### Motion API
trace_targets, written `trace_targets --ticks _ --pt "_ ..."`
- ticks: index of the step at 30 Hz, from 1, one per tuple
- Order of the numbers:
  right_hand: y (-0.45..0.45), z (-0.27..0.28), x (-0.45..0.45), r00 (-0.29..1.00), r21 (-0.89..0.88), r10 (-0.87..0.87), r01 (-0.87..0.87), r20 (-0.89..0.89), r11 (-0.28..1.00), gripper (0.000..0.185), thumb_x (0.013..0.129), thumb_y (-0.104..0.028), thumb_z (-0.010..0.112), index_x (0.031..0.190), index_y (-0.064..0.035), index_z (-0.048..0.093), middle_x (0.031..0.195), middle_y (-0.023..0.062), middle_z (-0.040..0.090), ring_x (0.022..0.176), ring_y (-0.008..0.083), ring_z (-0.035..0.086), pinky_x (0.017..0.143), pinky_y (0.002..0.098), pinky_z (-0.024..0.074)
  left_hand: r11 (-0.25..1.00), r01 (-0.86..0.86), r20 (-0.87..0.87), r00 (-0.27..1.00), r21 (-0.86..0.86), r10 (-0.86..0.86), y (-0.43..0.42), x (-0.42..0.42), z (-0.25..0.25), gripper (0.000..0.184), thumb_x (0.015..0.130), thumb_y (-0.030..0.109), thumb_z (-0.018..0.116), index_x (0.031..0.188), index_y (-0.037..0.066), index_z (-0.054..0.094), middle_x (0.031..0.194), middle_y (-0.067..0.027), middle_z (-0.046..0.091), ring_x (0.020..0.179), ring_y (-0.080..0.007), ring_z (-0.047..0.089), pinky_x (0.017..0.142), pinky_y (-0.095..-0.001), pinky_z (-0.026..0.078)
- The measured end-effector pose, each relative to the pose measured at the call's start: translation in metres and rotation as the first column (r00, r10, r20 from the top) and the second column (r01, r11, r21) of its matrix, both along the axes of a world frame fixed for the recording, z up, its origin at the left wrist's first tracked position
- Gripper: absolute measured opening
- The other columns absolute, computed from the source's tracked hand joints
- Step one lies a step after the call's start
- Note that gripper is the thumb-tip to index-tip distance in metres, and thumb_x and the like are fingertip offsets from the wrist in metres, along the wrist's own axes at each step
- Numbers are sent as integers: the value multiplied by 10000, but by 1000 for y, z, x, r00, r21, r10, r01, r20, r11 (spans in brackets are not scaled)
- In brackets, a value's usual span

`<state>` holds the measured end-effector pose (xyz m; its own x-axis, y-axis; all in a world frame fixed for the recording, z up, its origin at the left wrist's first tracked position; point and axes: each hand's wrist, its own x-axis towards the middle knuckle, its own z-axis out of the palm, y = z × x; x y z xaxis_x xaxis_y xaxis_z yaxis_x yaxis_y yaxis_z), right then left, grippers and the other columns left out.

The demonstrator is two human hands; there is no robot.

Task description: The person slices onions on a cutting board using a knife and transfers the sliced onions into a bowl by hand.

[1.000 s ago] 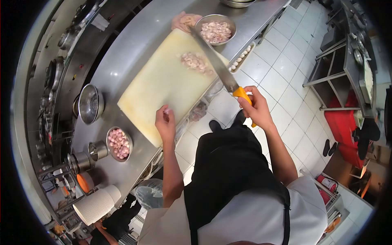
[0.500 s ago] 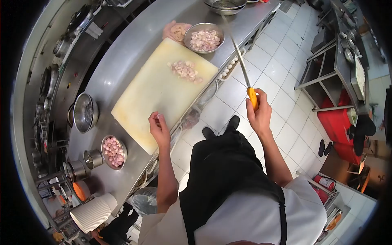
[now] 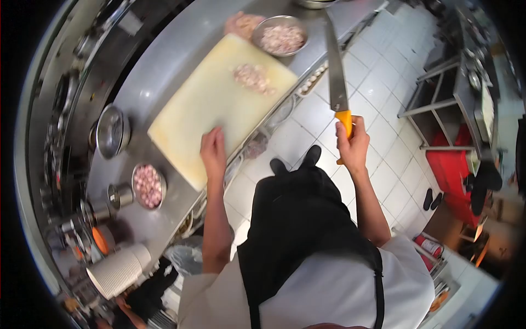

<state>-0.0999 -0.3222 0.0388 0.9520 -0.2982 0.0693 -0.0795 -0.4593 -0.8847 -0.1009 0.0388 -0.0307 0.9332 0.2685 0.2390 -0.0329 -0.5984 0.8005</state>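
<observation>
Stainless steel covers the long kitchen counter (image 3: 159, 71), which stands beside a floor of white square tiles (image 3: 383, 164). In the head camera's view, a pale yellow rectangular cutting board (image 3: 192, 115) lies on this counter, and a loose heap of thin pinkish slices (image 3: 252, 77) rests on its far part. Just past its far end is a round metal bowl with similar slices (image 3: 256, 38). Beside its near left end, a smaller metal bowl (image 3: 164, 186) contains whole pink bulbs (image 3: 148, 185).

One second ago, the long knife with a broad steel blade and a yellow handle (image 3: 337, 82) reached across the far corner of the board; now it is to the right of the board in the view, with its flat side towards the camera. The heap has remained in its place, so I judge that the cutting is in a pause.

The right hand (image 3: 354, 143) is wrapped around the handle, its forearm stretched forward, and the blade points away from the body. The left hand (image 3: 212, 148) is over the near part of the board, with fingers curled together; because of blur, I cannot tell whether it grasps a small piece.
</observation>
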Motion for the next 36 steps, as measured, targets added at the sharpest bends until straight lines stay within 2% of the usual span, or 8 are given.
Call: trace_targets --ticks 1,3,7,9,17,23,29,36 --pt "7 2 -1 999 56 7 -4 -45 998 221 971 -172 658 1057 -13 531 615 93 571 500 171 554 494 322 436 981 68 -78 995 182 -55 0 6 14 262 982 69 629 1238 72 683 992 -100 645 854 -223 647 757 -322 519" --pt "16 -10 -1 990 5 133 -133 -39 991 278 995 -166 612 1208 -19 511 656 148 619 550 266 636 533 365 484 948 228 -67 974 223 -218 -4 20 21 314 944 70 655 1255 105 677 985 -131 631 883 -297 662 788 -369 539" --pt "57 6 4 921 -21 379 -382 -92 924 549 980 -119 592 1484 -72 380 797 270 682 713 489 663 635 517 530 934 285 -83 958 217 -273 -18 41 13 234 939 106 689 1167 60 674 1028 -126 649 797 -261 651 750 -369 553" --pt "80 3 12 869 -68 480 -490 -122 869 638 954 -76 595 1535 -81 333 853 302 678 759 513 648 682 549 525 951 269 -101 961 151 -256 -22 43 11 223 919 102 713 1133 55 674 1027 -121 656 790 -254 649 741 -370 553" --pt "144 -19 36 740 -228 654 -671 -155 705 720 900 -40 612 1561 -68 330 811 302 664 754 487 650 717 561 514 981 193 -31 980 -34 -194 -24 34 9 181 896 65 723 1070 56 675 1030 -112 674 790 -271 672 718 -366 558" --pt "152 -5 41 689 -279 657 -724 -305 630 708 904 -56 598 1563 -68 338 806 300 674 768 489 663 729 567 526 991 131 130 983 15 -132 -32 37 -2 140 881 23 734 1017 49 714 989 -89 684 750 -206 641 692 -337 536" --pt "150 8 48 668 -291 659 -744 -345 602 674 913 -64 583 1549 -66 359 753 290 670 740 492 665 722 582 528 994 108 168 979 34 -112 -33 39 -5 128 869 61 746 992 73 715 996 -79 684 802 -252 684 718 -370 550" --pt "148 15 51 665 -289 657 -747 -357 599 658 920 -77 586 1544 -76 374 744 294 668 739 492 669 722 580 531 994 105 152 983 -11 -103 -33 37 -4 140 857 34 780 989 54 739 981 -71 705 816 -180 697 685 -315 547"
